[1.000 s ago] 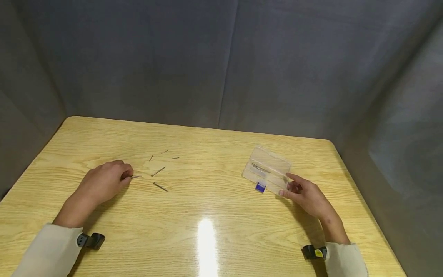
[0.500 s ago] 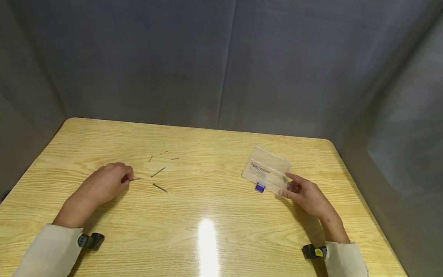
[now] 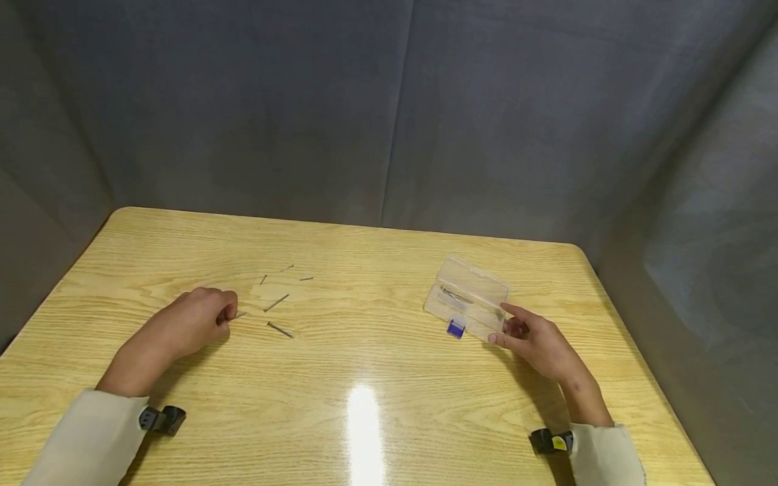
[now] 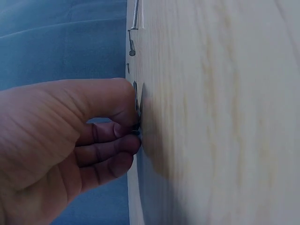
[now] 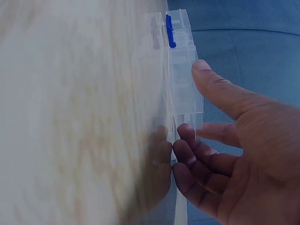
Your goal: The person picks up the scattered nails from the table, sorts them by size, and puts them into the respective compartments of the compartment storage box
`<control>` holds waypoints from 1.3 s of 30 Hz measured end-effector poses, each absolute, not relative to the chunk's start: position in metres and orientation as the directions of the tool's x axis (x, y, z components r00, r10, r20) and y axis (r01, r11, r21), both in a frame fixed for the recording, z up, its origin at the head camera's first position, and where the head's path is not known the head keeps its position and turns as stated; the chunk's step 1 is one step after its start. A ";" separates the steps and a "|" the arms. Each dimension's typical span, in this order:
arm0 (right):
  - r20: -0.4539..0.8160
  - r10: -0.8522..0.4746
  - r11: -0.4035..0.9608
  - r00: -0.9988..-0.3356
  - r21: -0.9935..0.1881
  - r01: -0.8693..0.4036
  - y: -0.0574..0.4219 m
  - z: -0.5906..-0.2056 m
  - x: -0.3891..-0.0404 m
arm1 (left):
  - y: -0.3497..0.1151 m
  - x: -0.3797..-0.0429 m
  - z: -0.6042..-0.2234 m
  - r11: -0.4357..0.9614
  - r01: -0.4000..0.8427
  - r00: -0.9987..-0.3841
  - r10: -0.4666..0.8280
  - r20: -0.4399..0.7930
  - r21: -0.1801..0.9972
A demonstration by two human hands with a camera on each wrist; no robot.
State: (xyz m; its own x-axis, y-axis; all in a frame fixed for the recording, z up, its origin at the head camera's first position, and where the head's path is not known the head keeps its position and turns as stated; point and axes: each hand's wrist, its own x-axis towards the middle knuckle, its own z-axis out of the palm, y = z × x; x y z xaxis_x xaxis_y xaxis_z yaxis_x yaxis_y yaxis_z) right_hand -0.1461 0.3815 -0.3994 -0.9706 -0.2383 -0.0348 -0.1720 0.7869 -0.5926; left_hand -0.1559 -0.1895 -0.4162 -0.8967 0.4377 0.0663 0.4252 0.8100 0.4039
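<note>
My left grip [image 3: 191, 320] is pinching a slim grey metal nail [image 3: 241, 314] at the wood-grain tabletop [image 3: 273, 391]; its tip is slanting slightly more than half a second ago, suggesting the pickup is only settling. Five loose nails [image 3: 280, 330] are lying beyond. My right grip [image 3: 537, 341] is curling partway around an open, clear plastic box [image 3: 471, 277], unmoved.

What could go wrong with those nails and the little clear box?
The left hand pinches a thin nail, which might slip away. Loose nails lie close by and could get knocked about. The clear box looks open, with the right hand at its end; a nudge might spill the nails inside.
</note>
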 end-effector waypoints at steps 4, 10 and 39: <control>-0.033 -0.238 0.787 -0.971 -0.592 -0.173 0.381 -0.399 -0.146 | -0.190 -0.156 -0.418 0.803 0.433 -0.892 0.446 0.069 0.408; -0.039 -0.233 0.792 -0.972 -0.588 -0.166 0.380 -0.400 -0.146 | -0.188 -0.156 -0.418 0.796 0.441 -0.890 0.449 0.083 0.415; -0.030 -0.239 0.793 -0.971 -0.583 -0.177 0.380 -0.400 -0.146 | -0.150 -0.155 -0.397 0.713 0.543 -0.836 0.507 0.208 0.445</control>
State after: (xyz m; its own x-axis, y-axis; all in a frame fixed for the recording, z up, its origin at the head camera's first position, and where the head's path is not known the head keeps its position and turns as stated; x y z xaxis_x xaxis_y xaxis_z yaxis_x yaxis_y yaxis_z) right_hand -0.1456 0.3801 -0.3995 -0.9707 -0.2386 -0.0297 -0.1770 0.7926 -0.5834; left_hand -0.1550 -0.1499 -0.3972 -0.8365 0.5070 0.2079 0.5425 0.7128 0.4446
